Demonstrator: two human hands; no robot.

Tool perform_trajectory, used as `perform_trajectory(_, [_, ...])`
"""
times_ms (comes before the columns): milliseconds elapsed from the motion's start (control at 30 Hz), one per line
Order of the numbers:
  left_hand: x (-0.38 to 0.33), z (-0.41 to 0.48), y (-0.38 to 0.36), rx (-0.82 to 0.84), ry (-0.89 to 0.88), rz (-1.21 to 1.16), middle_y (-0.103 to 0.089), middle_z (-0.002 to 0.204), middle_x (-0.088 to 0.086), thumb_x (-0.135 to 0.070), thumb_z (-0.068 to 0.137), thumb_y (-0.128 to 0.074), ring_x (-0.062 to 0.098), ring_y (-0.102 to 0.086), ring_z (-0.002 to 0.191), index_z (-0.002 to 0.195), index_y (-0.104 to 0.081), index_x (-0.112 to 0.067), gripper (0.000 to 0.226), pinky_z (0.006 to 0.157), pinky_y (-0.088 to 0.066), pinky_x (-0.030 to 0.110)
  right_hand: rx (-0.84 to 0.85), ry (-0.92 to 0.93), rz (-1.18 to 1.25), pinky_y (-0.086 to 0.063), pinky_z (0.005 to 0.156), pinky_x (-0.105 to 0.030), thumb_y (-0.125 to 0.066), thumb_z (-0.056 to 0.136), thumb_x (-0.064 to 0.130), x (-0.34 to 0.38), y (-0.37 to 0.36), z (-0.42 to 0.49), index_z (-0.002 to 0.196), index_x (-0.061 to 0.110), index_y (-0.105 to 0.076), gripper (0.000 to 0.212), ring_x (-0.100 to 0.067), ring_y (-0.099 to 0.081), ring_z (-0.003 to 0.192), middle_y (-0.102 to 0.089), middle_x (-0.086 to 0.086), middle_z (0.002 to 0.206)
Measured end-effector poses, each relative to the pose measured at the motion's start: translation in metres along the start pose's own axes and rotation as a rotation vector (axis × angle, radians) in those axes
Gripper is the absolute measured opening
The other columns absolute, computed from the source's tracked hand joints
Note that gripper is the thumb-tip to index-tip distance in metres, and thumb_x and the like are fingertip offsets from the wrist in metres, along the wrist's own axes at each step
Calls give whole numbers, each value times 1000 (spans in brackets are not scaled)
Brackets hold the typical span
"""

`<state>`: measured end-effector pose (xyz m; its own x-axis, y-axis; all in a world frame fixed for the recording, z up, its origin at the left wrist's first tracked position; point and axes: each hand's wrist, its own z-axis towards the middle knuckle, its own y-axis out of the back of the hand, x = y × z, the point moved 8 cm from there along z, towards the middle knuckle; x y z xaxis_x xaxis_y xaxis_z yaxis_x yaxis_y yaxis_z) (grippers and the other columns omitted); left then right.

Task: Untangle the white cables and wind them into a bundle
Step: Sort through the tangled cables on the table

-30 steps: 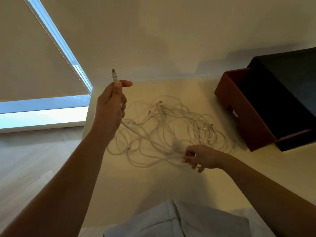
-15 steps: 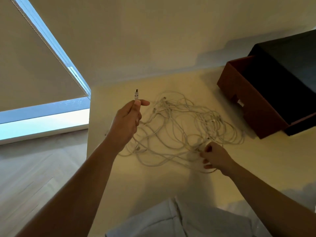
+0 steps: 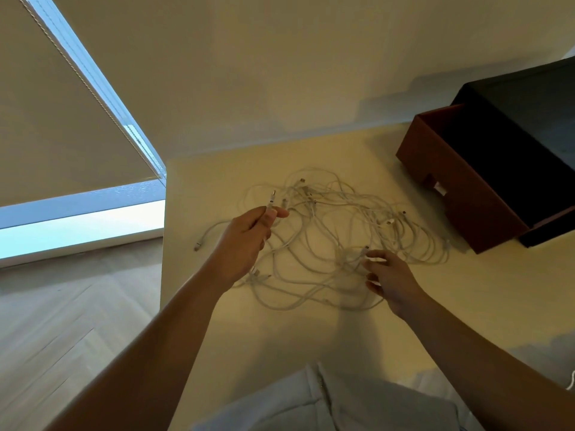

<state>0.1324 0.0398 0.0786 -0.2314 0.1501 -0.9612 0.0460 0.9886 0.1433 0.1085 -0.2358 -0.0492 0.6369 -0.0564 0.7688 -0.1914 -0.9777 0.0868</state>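
White cables — loose tangled heap, one plug end in left hand

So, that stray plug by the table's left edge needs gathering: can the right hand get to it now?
Probably not directly: the left hand, pinching a cable end, lies between the right hand and the stray plug. It would have to cross over.

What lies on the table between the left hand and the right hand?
The tangle of white cables lies there, loops crossing one another; the head view shows it. The left hand pinches one cable end.
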Motion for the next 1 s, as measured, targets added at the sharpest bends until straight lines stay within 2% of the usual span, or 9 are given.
perform_trajectory(167, [2,-1,0,5,17,-35,-32,57,-11,-27,102,-42,6,-24,51,102,-69,-23,27,41,-20,14,66,-4,7,-47,66,-27,-62,91,6,2,-12,0,79,17,-51,20,-14,-55,74,-57,-2,78])
perform_trajectory(333, [8,-2,3,11,43,-58,-33,58,-10,-30,102,-43,9,-24,55,102,-69,-25,27,43,-17,18,134,-35,57,-47,73,-30,-62,87,-4,-4,-21,-4,98,15,-46,28,-19,-60,86,-63,-8,94])
perform_trajectory(433, [9,-3,3,16,58,-80,-31,61,-7,-31,102,-43,10,-23,57,104,-69,-23,27,45,-17,19,139,-16,66,-49,69,-28,-58,87,-9,-5,-22,-7,104,12,-45,30,-20,-62,81,-62,-12,95])
perform_trajectory(500, [10,-4,3,18,62,-97,-31,61,-7,-30,102,-43,9,-23,57,106,-69,-22,27,45,-16,19,115,43,32,-50,67,-27,-59,88,-6,-3,-20,-8,110,13,-44,33,-21,-63,80,-61,-14,97])
perform_trajectory(600, [12,-5,3,13,66,-106,-32,60,-8,-31,102,-44,8,-24,56,107,-69,-21,27,45,-17,19,-4,231,-141,-49,68,-27,-68,83,-1,8,-10,-7,127,25,-34,62,-18,-59,75,-55,-5,97])
perform_trajectory(667, [12,-6,3,12,70,-99,-33,59,-10,-31,102,-44,6,-26,54,107,-69,-21,28,45,-18,19,-16,378,-277,-48,69,-29,-71,81,1,20,-12,-9,132,33,-35,70,-17,-55,68,-51,-1,97])
perform_trajectory(767, [12,-6,2,14,73,-84,-34,60,-9,-32,102,-43,4,-29,53,108,-68,-21,29,46,-19,19,1,484,-496,-47,75,-29,-71,81,3,25,-20,-8,118,31,-58,49,-17,-57,72,-53,-3,99])
perform_trajectory(900, [12,-7,2,9,73,-82,-36,61,-8,-33,101,-43,4,-29,52,108,-69,-22,29,44,-21,17,-48,462,-583,-48,85,-33,-69,80,2,19,-15,0,99,12,-73,22,-21,-61,87,-64,-8,96])
perform_trajectory(1000, [12,-8,3,6,73,-77,-37,62,-7,-33,102,-43,4,-29,51,107,-69,-22,29,44,-22,17,-120,522,-671,-38,74,-11,-72,81,8,22,-7,-2,91,10,-75,11,-19,-58,86,-58,-5,96])
